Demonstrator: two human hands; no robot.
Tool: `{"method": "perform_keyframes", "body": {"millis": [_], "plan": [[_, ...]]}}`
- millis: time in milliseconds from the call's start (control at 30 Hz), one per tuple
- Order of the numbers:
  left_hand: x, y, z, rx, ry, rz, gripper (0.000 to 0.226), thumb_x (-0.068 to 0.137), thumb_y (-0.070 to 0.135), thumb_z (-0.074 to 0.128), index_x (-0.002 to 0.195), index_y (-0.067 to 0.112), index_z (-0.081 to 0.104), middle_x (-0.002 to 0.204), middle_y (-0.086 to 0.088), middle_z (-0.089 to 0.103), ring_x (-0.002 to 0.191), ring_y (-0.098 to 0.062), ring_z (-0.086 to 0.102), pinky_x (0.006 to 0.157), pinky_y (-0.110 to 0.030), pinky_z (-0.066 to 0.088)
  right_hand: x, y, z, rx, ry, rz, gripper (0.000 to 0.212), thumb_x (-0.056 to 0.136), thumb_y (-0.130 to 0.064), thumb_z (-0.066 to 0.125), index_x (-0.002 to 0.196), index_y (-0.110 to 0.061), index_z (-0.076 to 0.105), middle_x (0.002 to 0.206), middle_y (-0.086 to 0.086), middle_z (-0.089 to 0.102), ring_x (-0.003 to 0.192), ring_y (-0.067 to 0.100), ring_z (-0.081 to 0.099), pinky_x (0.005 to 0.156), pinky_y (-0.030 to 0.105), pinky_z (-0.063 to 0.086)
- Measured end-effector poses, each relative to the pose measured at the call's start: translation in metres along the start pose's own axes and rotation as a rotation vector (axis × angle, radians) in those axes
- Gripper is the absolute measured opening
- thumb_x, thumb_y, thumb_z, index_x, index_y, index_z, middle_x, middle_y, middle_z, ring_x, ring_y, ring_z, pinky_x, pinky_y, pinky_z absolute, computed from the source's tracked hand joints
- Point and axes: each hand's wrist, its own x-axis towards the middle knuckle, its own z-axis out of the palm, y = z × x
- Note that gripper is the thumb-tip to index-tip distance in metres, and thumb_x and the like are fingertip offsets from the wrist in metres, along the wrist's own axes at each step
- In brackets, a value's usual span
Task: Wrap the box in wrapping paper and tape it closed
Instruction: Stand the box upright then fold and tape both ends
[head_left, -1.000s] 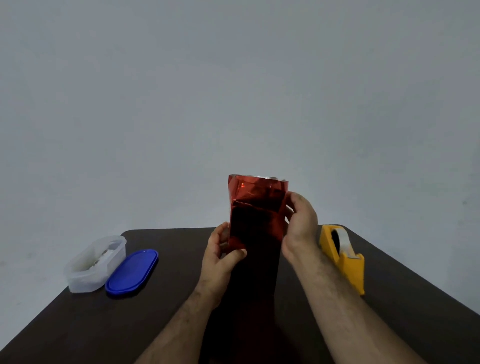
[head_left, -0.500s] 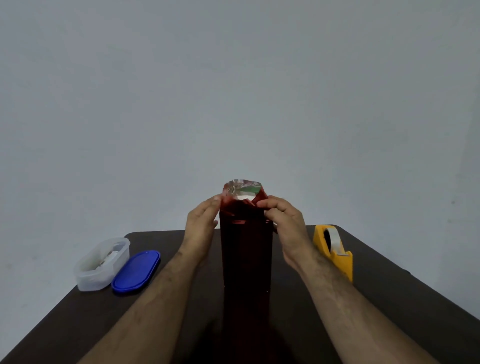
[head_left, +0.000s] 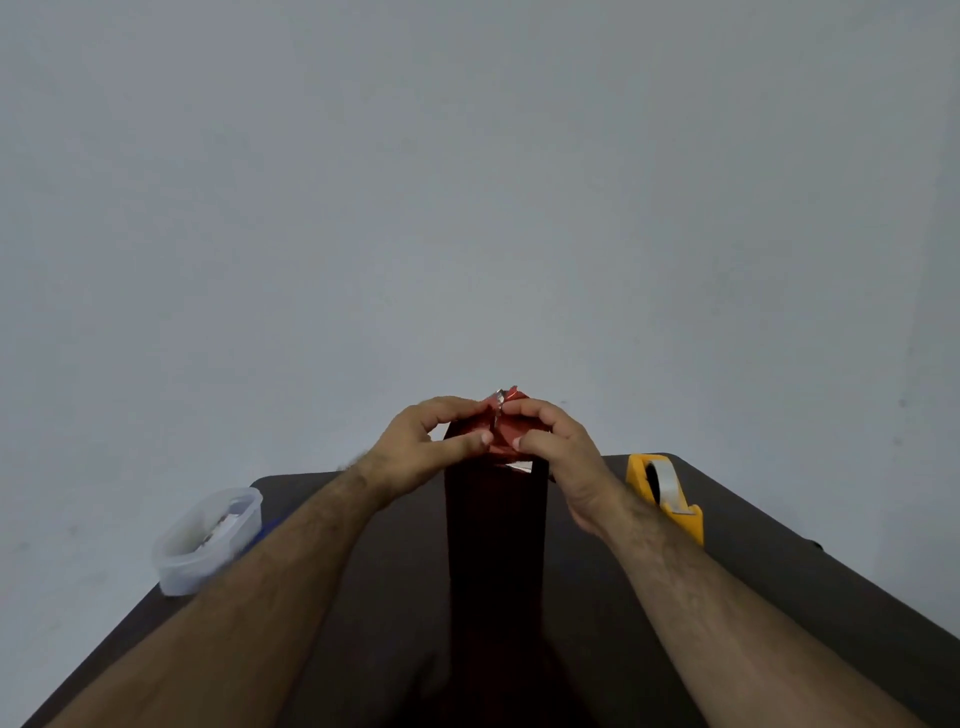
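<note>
A tall box (head_left: 496, 540) wrapped in shiny red paper stands upright on the dark table (head_left: 779, 597), in the middle. Its sides look almost black in shadow. At its top the loose red paper (head_left: 506, 428) is gathered inward, with a silver underside showing at the peak. My left hand (head_left: 421, 447) pinches the paper from the left, thumb in front and fingers curled over the top. My right hand (head_left: 553, 447) pinches it from the right in the same way. The thumbs nearly meet at the front.
A yellow tape dispenser (head_left: 667, 496) with a clear tape roll stands right of the box, close to my right wrist. A clear plastic container (head_left: 208, 540) sits at the table's left edge. A sliver of blue lid (head_left: 265, 530) shows behind my left forearm. A plain grey wall is behind.
Both hands rose from the box's sides to its top and folded the open paper end inward. The paper's top, open a second ago, is now bunched shut between my fingers.
</note>
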Motion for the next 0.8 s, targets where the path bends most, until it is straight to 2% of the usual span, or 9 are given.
{"method": "perform_keyframes", "body": {"millis": [100, 167, 267, 333, 400, 500, 600, 733, 800], "plan": [[0.005, 0.002, -0.003, 0.066, -0.048, -0.023, 0.068, 0.075, 0.064, 0.082, 0.135, 0.035, 0.071, 0.133, 0.018, 0.067, 0.130, -0.003, 0.059, 0.116, -0.045, 0.047, 0.001, -0.004, -0.004, -0.022, -0.059, 0.003, 0.044, 0.077, -0.021, 0.066, 0.119, -0.029, 0.077, 0.131, -0.004, 0.068, 0.120, 0.017, 0.066, 0.094, 0.031, 0.059], [0.006, 0.007, -0.001, 0.092, -0.060, -0.008, 0.055, 0.085, 0.062, 0.078, 0.133, 0.037, 0.072, 0.131, 0.019, 0.067, 0.129, -0.001, 0.059, 0.115, -0.039, 0.047, 0.002, -0.006, -0.005, -0.026, -0.084, -0.016, 0.038, 0.088, -0.018, 0.068, 0.123, -0.029, 0.076, 0.130, -0.005, 0.069, 0.119, 0.015, 0.067, 0.089, 0.026, 0.059], [0.005, 0.016, 0.008, -0.074, -0.095, -0.030, 0.041, 0.104, 0.047, 0.057, 0.137, 0.027, 0.070, 0.132, 0.012, 0.072, 0.129, -0.008, 0.063, 0.104, -0.021, 0.050, 0.004, -0.002, -0.003, -0.024, -0.034, -0.082, 0.031, 0.096, -0.013, 0.072, 0.123, -0.026, 0.077, 0.129, -0.001, 0.071, 0.120, 0.013, 0.069, 0.096, 0.027, 0.058], [0.003, 0.021, 0.012, -0.179, -0.087, -0.083, 0.039, 0.110, 0.045, 0.039, 0.139, 0.034, 0.064, 0.129, 0.024, 0.072, 0.126, 0.003, 0.063, 0.098, -0.012, 0.048, 0.005, 0.001, -0.001, -0.041, 0.032, -0.125, 0.033, 0.091, -0.018, 0.077, 0.123, -0.028, 0.076, 0.132, -0.001, 0.068, 0.121, 0.014, 0.068, 0.099, 0.030, 0.058], [0.002, 0.017, 0.015, -0.262, 0.007, -0.120, 0.038, 0.108, 0.058, 0.034, 0.135, 0.048, 0.060, 0.129, 0.033, 0.068, 0.125, 0.010, 0.060, 0.105, -0.019, 0.047, 0.005, 0.004, -0.001, -0.021, 0.096, -0.118, 0.033, 0.094, -0.021, 0.076, 0.126, -0.029, 0.071, 0.130, -0.006, 0.068, 0.117, 0.014, 0.069, 0.093, 0.029, 0.060], [0.003, 0.002, 0.022, -0.420, 0.221, -0.142, 0.047, 0.102, 0.065, 0.044, 0.131, 0.034, 0.064, 0.136, 0.008, 0.068, 0.132, -0.015, 0.062, 0.106, -0.043, 0.053, 0.006, 0.007, -0.001, 0.037, 0.174, -0.023, 0.020, 0.103, -0.027, 0.062, 0.123, -0.026, 0.063, 0.127, -0.002, 0.067, 0.119, 0.017, 0.064, 0.095, 0.037, 0.058], [0.003, -0.008, 0.029, -0.508, 0.344, -0.158, 0.049, 0.097, 0.054, 0.050, 0.122, 0.014, 0.064, 0.131, -0.009, 0.070, 0.129, -0.029, 0.063, 0.098, -0.044, 0.056, 0.004, 0.007, 0.002, 0.016, 0.178, 0.022, 0.023, 0.110, -0.023, 0.048, 0.114, -0.014, 0.069, 0.118, 0.001, 0.071, 0.112, 0.013, 0.065, 0.089, 0.028, 0.056], [0.003, -0.012, 0.034, -0.563, 0.353, -0.184, 0.031, 0.106, 0.034, 0.050, 0.113, 0.020, 0.077, 0.135, 0.005, 0.071, 0.131, -0.021, 0.064, 0.107, -0.044, 0.051, -0.003, 0.001, 0.007, 0.031, 0.157, 0.018, 0.038, 0.112, -0.027, 0.043, 0.110, -0.018, 0.080, 0.115, -0.009, 0.073, 0.104, 0.000, 0.067, 0.080, 0.016, 0.053], [0.002, -0.012, 0.036, -0.626, 0.384, -0.208, 0.030, 0.109, 0.029, 0.049, 0.117, 0.015, 0.074, 0.126, -0.003, 0.076, 0.123, -0.025, 0.068, 0.104, -0.046, 0.052, -0.001, 0.003, 0.007, 0.087, 0.179, 0.023, 0.032, 0.111, -0.026, 0.046, 0.115, -0.021, 0.078, 0.116, -0.009, 0.074, 0.105, 0.004, 0.069, 0.078, 0.016, 0.055]]}}
